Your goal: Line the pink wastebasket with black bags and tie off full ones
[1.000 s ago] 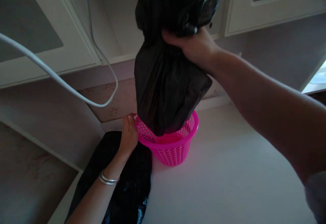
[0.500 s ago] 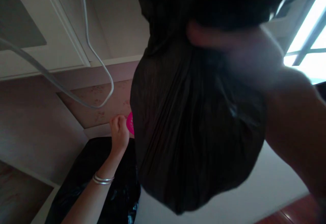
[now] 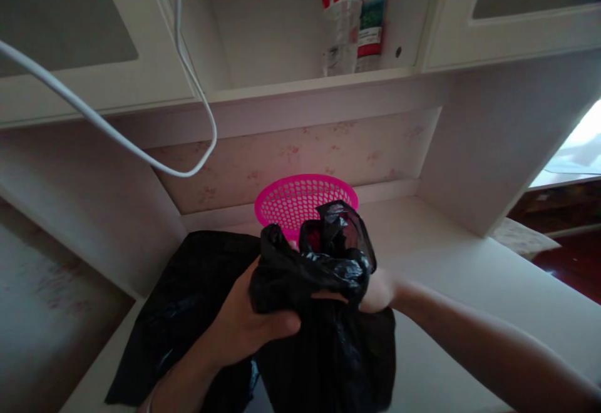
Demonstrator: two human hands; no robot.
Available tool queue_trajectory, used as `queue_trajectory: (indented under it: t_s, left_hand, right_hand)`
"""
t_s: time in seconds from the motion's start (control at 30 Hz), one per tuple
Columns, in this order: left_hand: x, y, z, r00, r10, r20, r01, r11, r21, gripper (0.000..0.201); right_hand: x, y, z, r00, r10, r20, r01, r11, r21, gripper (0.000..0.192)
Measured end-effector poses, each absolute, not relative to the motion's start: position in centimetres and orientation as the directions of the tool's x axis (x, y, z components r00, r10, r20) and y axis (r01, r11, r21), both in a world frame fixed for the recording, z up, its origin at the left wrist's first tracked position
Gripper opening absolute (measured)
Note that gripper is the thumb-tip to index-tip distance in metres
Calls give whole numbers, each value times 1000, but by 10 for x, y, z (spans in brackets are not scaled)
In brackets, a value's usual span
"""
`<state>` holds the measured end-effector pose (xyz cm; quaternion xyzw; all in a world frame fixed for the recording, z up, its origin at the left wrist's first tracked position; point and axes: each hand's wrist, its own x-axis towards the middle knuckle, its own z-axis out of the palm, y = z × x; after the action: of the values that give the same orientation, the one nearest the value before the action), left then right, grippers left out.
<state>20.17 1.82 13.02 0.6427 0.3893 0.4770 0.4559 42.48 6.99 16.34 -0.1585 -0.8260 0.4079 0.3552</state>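
Note:
A black plastic bag hangs bunched between both hands, its crumpled mouth at the top. My left hand grips the bag's gathered upper edge from the left, thumb across the front. On the other side my right hand is partly behind and inside the folds, its fingers mostly covered by plastic. Just behind the bag stands a pink perforated basket, its lower part hidden. To the left, another black bag lies spread on the white surface.
A white cable dangles in a loop at the upper left. In the open cupboard above stand a clear plastic bottle and a red-and-green container. A white side panel rises at the right.
The black bag has come down from close to the camera to in front of the basket. My left hand has left the basket's side and now grips the bag too.

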Motion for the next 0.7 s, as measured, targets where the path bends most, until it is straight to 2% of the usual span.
queue_trajectory:
  t_s: [0.07, 0.13, 0.23, 0.37, 0.47, 0.57, 0.7]
  left_hand:
    - [205, 23, 129, 107, 950, 294, 126, -306, 944, 39]
    - [205, 33, 125, -32, 949, 312, 183, -302, 936, 29]
    - [199, 49, 115, -132, 949, 285, 134, -268, 954, 29]
    - [188, 61, 110, -163, 964, 212, -81, -227, 970, 34]
    - [183, 66, 114, -227, 964, 142, -219, -192, 957, 40]
    - [174, 72, 116, -286, 954, 89, -328, -184, 926, 41]
    - [154, 80, 109, -336, 940, 56, -369, -186, 911, 31]
  right_hand:
    - [418, 77, 152, -751, 519, 407, -21, 598, -801, 36]
    - [415, 84, 143, -739, 570, 360, 36, 566, -823, 37]
    - [420, 94, 132, -664, 681, 309, 130, 512, -849, 36]
    - [442, 100, 124, -596, 751, 286, 170, 466, -868, 39]
    - [464, 97, 114, -439, 861, 256, 191, 368, -910, 49]
    - [492, 93, 98, -301, 936, 180, 167, 237, -957, 54]
    - [528, 91, 77, -167, 980, 113, 46, 122, -991, 40]
